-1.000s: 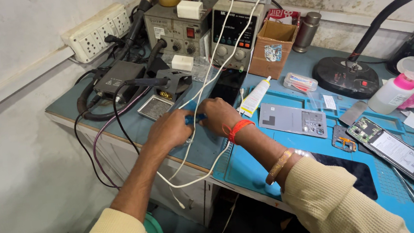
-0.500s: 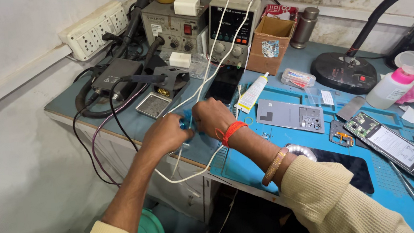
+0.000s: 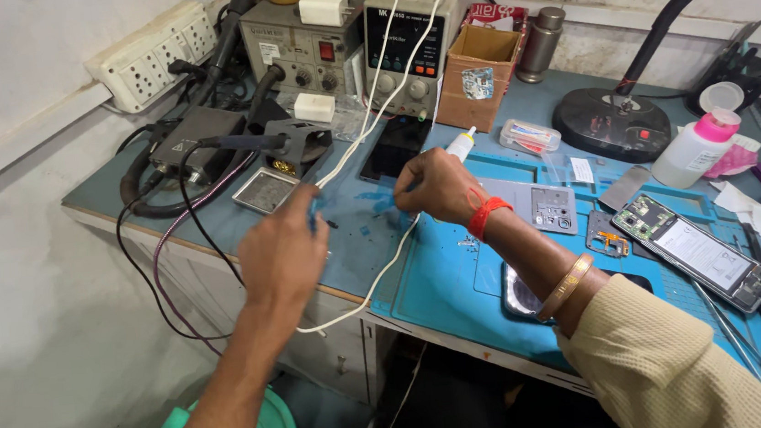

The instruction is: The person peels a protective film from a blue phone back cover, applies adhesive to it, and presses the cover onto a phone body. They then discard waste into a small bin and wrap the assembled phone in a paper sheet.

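White cable (image 3: pixel 365 293) is the thing in hand: it comes down from the bench power supply (image 3: pixel 411 41), crosses the tabletop (image 3: pixel 216 224) edge and loops below it. Both hands work it just left of the blue repair mat (image 3: pixel 460 280).

Right hand (image 3: pixel 433 186): fingers pinched together on something small and blue where the cable passes, likely a bit of tape or a clip. Can't tell which, too small. Left hand (image 3: pixel 283 250): fingers curled close, blurred, right by the cable near a second blue speck. Contact not clear, so can't call it a grip.

Hands sit apart along the cable run, which looks like holding a stretch taut between them.

Around it: glue tube (image 3: pixel 462 145) nozzle up just behind the right hand, within reach. Metal tray (image 3: pixel 266 190) and soldering iron stand (image 3: pixel 297 148) behind the left hand. Opened phone (image 3: pixel 691 251) and grey back cover (image 3: pixel 540 205) parked on the mat to the right, clear of the cable. Lamp base (image 3: pixel 611 125) further back.
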